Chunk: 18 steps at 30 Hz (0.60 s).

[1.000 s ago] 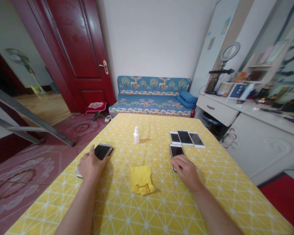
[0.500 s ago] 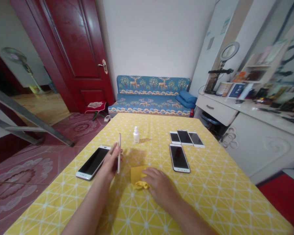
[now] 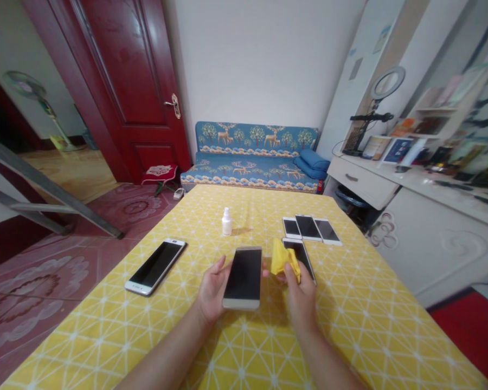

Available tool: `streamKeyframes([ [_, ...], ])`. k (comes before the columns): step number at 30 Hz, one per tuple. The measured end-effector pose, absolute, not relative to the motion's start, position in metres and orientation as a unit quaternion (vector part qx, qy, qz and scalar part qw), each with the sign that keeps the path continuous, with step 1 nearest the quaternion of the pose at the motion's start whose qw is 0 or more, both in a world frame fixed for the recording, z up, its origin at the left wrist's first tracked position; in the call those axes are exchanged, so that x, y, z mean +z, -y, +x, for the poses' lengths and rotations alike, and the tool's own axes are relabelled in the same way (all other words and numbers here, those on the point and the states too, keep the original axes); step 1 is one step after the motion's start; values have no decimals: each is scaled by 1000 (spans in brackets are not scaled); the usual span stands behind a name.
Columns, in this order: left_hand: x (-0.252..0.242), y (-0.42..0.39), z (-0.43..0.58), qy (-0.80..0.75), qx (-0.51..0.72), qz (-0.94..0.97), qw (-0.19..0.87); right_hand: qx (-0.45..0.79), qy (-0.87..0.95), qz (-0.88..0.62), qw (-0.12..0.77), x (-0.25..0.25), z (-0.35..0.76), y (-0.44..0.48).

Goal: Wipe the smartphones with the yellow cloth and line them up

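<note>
My left hand (image 3: 213, 287) grips a smartphone (image 3: 244, 275) with a dark screen and pale frame, its screen turned up toward me. Fingertips show at the phone's right edge. To the right of it, my right hand (image 3: 302, 298) pinches a crumpled yellow cloth (image 3: 283, 259), held above the table and apart from the phone. Behind the cloth lies a phone with a white frame (image 3: 303, 254), partly covered from view. Another white phone (image 3: 156, 266) rests screen up at the left. A small white spray bottle (image 3: 226, 222) stands upright beyond the held phone.
The table has a yellow patterned tablecloth (image 3: 187, 346). Several phones (image 3: 309, 227) lie side by side at its far right. A blue sofa (image 3: 252, 162) stands past the far edge, a white dresser (image 3: 415, 227) to the right, and a metal ladder (image 3: 57, 200) to the left.
My left hand has brought the phone right and turned it from edge-on to screen up. The yellow cloth has been lifted off the table and moved right by my right hand.
</note>
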State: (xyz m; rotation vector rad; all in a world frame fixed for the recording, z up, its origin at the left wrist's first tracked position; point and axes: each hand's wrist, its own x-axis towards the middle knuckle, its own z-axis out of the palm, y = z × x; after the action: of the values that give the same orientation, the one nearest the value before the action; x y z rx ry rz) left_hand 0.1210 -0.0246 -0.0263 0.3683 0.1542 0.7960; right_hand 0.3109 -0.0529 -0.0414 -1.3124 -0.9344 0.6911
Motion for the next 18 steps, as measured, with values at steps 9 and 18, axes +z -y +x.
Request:
streamKeyframes([
  [9, -33, 21, 123, -74, 412, 141, 897, 190, 561, -524, 613, -50, 308, 52],
  [18, -38, 19, 117, -74, 390, 106, 912, 173, 858, -261, 408, -29, 283, 78],
])
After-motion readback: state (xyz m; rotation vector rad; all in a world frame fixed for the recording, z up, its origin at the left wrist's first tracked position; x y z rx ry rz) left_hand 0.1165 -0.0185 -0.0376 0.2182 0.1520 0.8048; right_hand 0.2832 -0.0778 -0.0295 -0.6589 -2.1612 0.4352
